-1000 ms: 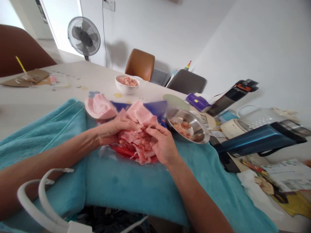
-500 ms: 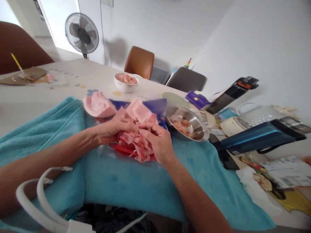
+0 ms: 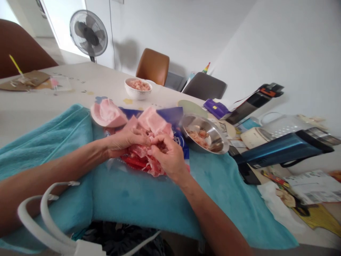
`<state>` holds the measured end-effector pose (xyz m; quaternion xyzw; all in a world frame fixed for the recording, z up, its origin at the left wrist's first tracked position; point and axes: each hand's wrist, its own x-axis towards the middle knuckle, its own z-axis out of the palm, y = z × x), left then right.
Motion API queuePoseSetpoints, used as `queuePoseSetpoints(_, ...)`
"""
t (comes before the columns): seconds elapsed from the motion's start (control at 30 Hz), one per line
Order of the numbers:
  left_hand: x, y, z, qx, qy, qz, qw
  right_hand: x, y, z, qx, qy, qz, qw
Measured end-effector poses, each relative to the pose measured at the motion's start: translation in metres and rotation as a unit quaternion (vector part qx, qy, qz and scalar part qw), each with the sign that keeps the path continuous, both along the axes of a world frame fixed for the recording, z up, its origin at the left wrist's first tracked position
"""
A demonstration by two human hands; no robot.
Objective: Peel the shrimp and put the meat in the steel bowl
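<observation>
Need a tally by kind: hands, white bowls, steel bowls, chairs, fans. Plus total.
Hands: 2 (left hand, right hand)
White bowl: 1
Steel bowl: 1
Chairs: 3 (dark brown chair, tan chair, grey chair)
Fan: 1
Total: 8

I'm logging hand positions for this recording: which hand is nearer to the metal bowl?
Right. The right hand, at the pink pieces, is left of the metal bowl, apart from it; the left hand is farther left, beyond the right hand.
</observation>
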<state>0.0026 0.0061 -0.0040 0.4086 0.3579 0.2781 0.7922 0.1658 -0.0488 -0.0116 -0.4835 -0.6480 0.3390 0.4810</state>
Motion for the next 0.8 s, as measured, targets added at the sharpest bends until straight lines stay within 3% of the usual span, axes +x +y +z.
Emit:
queuePoseSetpoints(0.17,0.002,0.0,-0.001,0.001,0.022,0.012,1.0,-0.007,-0.002,0.003,0.016,-0.024,-0.06,0.998)
queuePoseSetpoints(0.33,0.002,-0.002,0.005,0.01,0.002,0.018,1.0,-0.002,0.002,0.008,-0.057,0.077,-0.104,0.99)
queuePoseSetpoints(0.5,0.0,-0.001,0.01,-0.01,-0.011,0.011,1.0,0.005,0.005,0.016,-0.209,0.256,0.004,0.944)
queuePoseSetpoints(0.8,-0.004,0.003,0.01,-0.044,-0.075,-0.036,0.996,0.011,0.007,0.019,-0.258,0.372,0.068,0.889)
